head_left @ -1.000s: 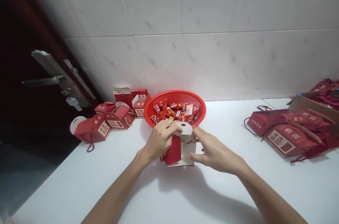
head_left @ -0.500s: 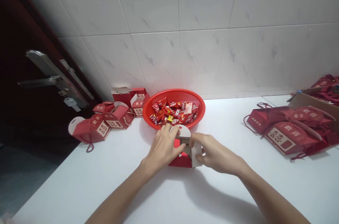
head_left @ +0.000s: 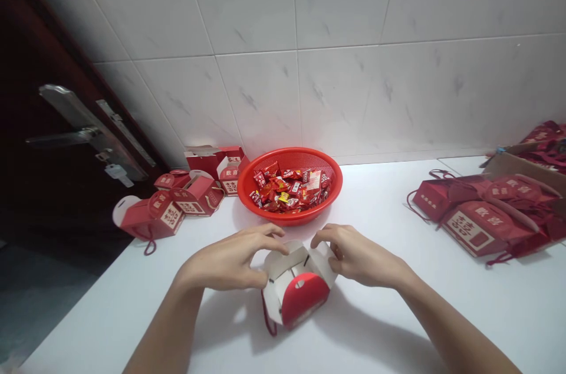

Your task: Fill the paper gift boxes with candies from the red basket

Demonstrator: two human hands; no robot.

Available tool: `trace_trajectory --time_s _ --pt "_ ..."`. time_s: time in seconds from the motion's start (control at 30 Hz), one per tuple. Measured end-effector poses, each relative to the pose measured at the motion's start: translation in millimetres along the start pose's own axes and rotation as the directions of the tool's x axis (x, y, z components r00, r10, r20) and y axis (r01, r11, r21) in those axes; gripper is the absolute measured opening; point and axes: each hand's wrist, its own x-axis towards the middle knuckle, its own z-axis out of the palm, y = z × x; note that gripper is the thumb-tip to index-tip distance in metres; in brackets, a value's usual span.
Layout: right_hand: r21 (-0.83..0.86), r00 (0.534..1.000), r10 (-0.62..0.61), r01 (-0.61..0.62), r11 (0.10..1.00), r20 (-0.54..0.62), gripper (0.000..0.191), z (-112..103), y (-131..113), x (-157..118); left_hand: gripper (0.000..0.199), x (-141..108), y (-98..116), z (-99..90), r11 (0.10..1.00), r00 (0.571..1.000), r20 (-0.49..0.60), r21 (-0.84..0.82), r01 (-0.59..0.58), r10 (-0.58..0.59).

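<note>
A red paper gift box (head_left: 305,298) with a white inside stands on the white table, its flaps unfolded and its top gaping. Its rounded red flap with a small hole faces me, and a dark red cord hangs at its left. My right hand (head_left: 360,257) pinches the box's right flap between thumb and curled fingers. At the left side, my left hand (head_left: 227,259) has its fingers and thumb apart, close to the box's edge and holding nothing. Just beyond both hands is a red plastic basket (head_left: 289,219) of wrapped candies (head_left: 287,190).
Several assembled red boxes (head_left: 152,215) stand at the back left. More red boxes with cords (head_left: 486,226) lie at the right, by a cardboard carton (head_left: 522,169). A tiled wall (head_left: 345,97) closes the back; a dark door (head_left: 48,185) is at the left.
The box has come nearer to me and turned, so its rounded red flap now faces me. My left hand has moved left and its fingers have spread; my right hand stays at a flap.
</note>
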Motion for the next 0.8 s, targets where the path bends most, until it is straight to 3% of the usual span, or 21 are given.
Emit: trace_trajectory --time_s 0.17,0.3,0.43,0.6,0.8 --pt "-0.077 0.996 0.040 -0.046 0.996 -0.079 0.039 -2.9 -3.3 0.9 0.044 5.3 0.7 10.4 0.985 0.991 -0.060 0.115 0.127 -0.121" --pt "-0.186 0.990 0.102 -0.118 0.975 -0.096 0.017 -2.1 -9.0 2.5 0.033 20.2 11.5 24.8 0.954 0.961 -0.180 0.177 0.242 -0.211" --pt "-0.264 0.984 0.164 -0.176 0.948 -0.068 0.021 -0.4 -11.2 6.1 0.035 26.5 15.2 29.7 0.968 0.959 -0.215 0.131 0.215 -0.184" --pt "-0.296 0.976 0.181 -0.209 0.932 -0.119 0.027 5.2 -6.2 16.9 0.038 25.0 11.9 29.4 0.973 0.962 -0.205 0.105 0.205 -0.181" --pt "-0.150 0.972 0.202 -0.219 0.964 -0.121 0.014 -0.9 1.9 21.2 0.041 25.8 14.3 30.4 0.969 0.955 -0.211 0.087 0.230 -0.208"
